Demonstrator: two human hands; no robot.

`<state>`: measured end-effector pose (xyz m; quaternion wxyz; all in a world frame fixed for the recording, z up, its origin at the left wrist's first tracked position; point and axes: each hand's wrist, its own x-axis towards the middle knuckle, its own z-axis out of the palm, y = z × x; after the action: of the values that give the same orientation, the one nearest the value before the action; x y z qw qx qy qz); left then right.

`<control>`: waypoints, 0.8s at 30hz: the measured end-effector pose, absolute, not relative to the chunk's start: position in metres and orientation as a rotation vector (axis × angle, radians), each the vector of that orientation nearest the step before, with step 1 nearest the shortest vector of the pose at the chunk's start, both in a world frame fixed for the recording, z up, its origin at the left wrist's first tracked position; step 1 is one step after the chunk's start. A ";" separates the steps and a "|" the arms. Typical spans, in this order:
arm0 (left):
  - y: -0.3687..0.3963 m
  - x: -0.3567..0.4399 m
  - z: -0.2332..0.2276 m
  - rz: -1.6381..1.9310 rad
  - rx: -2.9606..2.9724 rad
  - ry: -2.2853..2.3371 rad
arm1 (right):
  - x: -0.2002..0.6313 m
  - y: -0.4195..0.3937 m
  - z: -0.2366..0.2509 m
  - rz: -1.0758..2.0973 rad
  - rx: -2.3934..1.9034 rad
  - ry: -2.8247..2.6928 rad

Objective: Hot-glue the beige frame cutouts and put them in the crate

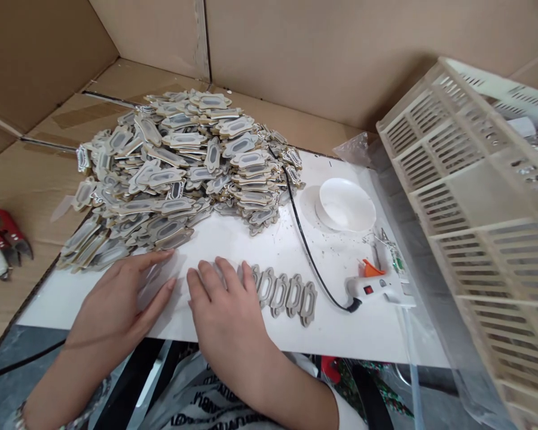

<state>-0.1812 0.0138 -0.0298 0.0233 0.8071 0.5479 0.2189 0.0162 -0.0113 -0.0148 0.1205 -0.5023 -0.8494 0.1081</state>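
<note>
Now, from the head view: left hand (125, 298), left of lower centre, with thumb and forefinger parted around clear plastic (159, 279); cannot tell whether pinching it. Right hand (226, 304), lower centre, palm down, fingers slightly spread; cannot tell of any grip beneath. Just right of its little finger, a row of small plates (280, 295), contact unclear. Beyond both hands, upper left of centre, a pile of similar plates (170, 170). Plates probably light, stiff, perhaps brittle at the shaped ends: best taken by the long edges. Plastic likely soft, slippery: best pinched at an edge.
</note>
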 end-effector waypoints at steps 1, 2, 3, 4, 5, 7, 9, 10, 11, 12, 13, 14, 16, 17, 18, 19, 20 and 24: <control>0.013 -0.181 -0.031 0.675 2.507 1.691 | 0.017 -0.012 -0.015 0.311 -1.476 -2.474; 0.013 -0.180 -0.031 0.668 2.525 1.683 | 0.018 -0.013 -0.016 0.306 -1.482 -2.468; 0.012 -0.178 -0.031 0.664 2.547 1.669 | 0.018 -0.014 -0.016 0.300 -1.486 -2.460; 0.011 -0.177 -0.031 0.666 2.568 1.652 | 0.018 -0.014 -0.017 0.295 -1.488 -2.455; 0.011 -0.175 -0.031 0.669 2.588 1.631 | 0.018 -0.014 -0.017 0.291 -1.489 -2.449; 0.011 -0.171 -0.031 0.680 2.624 1.600 | 0.018 -0.014 -0.017 0.286 -1.490 -2.436; 0.011 -0.169 -0.031 0.680 2.658 1.587 | 0.018 -0.014 -0.018 0.283 -1.489 -2.426; 0.011 -0.169 -0.032 0.674 2.670 1.591 | 0.018 -0.014 -0.018 0.283 -1.489 -2.423; 0.011 -0.169 -0.032 0.671 2.674 1.600 | 0.018 -0.014 -0.019 0.286 -1.492 -2.420; 0.011 -0.169 -0.033 0.672 2.669 1.609 | 0.018 -0.014 -0.019 0.291 -1.496 -2.417; 0.010 -0.170 -0.034 0.684 2.655 1.614 | 0.018 -0.014 -0.019 0.302 -1.501 -2.416; 0.010 -0.170 -0.035 0.703 2.634 1.613 | 0.019 -0.013 -0.019 0.312 -1.507 -2.411; 0.008 -0.169 -0.035 0.735 2.589 1.593 | 0.019 -0.013 -0.019 0.335 -1.515 -2.403; 0.006 -0.168 -0.035 0.749 2.570 1.582 | 0.020 -0.013 -0.019 0.343 -1.519 -2.399; 0.005 -0.166 -0.035 0.760 2.554 1.575 | 0.020 -0.013 -0.019 0.350 -1.521 -2.399; 0.003 -0.165 -0.034 0.768 2.545 1.573 | 0.020 -0.012 -0.019 0.354 -1.525 -2.401; 0.002 -0.163 -0.034 0.774 2.542 1.573 | 0.021 -0.012 -0.020 0.358 -1.530 -2.407; -0.003 -0.161 -0.033 0.812 2.549 1.567 | 0.021 -0.008 -0.018 0.354 -1.560 -2.448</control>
<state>-0.1610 -0.0028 -0.0333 0.0208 0.8220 0.5052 0.2619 0.0210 -0.0077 -0.0182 0.1084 -0.5302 -0.8323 0.1202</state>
